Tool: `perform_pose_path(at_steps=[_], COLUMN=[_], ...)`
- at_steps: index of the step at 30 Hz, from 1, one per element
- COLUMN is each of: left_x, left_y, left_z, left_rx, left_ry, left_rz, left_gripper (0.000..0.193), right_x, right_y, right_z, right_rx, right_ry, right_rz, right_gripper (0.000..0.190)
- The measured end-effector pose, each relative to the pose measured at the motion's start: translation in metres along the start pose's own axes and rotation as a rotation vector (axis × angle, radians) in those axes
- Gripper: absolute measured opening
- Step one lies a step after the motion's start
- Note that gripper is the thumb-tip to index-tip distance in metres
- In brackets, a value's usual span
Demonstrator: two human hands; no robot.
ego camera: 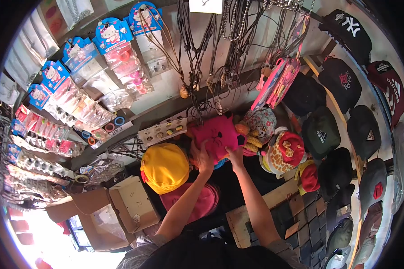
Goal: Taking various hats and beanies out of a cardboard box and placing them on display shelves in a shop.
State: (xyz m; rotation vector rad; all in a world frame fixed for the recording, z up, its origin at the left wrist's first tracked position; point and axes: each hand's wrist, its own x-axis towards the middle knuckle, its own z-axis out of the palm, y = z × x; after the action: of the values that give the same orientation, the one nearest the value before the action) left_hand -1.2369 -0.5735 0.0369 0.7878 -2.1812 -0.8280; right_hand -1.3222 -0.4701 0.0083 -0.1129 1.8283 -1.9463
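Observation:
A bright pink knitted hat point(213, 132) with small dark ears and a stitched cat-like face is held between my hands. My left hand point(202, 159) grips its lower left edge, and my right hand point(235, 157) grips its lower right edge near a dark ear. Left of my left hand sits a yellow hat point(165, 168), with a stack of pink hats point(202, 205) below it. Beyond my right hand are a floral cap point(261, 122) and a giraffe-patterned hat point(282, 153) with a red top. Part of something blue shows under the pink hat.
Cord necklaces point(192, 43) hang above. Carded accessories point(112, 37) cover the left wall. Caps point(321, 134) line the right side. An open cardboard box point(133, 201) stands lower left; wallets point(303, 212) lie in rows lower right. An earring card point(163, 132) is behind the yellow hat.

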Motion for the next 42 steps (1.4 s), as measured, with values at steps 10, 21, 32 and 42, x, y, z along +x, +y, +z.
perform_pose_path(at_steps=[10,21,32,42], left_x=[-0.022,-0.027,-0.102,-0.38], left_y=[0.0,0.013,0.112,0.079], left_z=[0.001,-0.013,-0.032,-0.101], left_rx=[0.223,0.254,-0.504,-0.399], left_ry=[-0.145,-0.3,-0.656,-1.952], left_rz=[0.19,0.249,0.424,1.052], left_gripper=[0.062,0.063,0.038,0.025], right_x=[-0.026,-0.048,-0.23,-0.618], right_y=[-0.04,-0.046,-0.06,0.159], right_z=[0.017,-0.01,-0.127,-0.101], right_rx=[-1.298,-1.431,-1.174,-0.638], right_ry=[0.234,0.06,0.391,0.692], right_rz=[-0.724,-0.623,-0.605,0.219], right_gripper=[0.063,0.052,0.027,0.019])
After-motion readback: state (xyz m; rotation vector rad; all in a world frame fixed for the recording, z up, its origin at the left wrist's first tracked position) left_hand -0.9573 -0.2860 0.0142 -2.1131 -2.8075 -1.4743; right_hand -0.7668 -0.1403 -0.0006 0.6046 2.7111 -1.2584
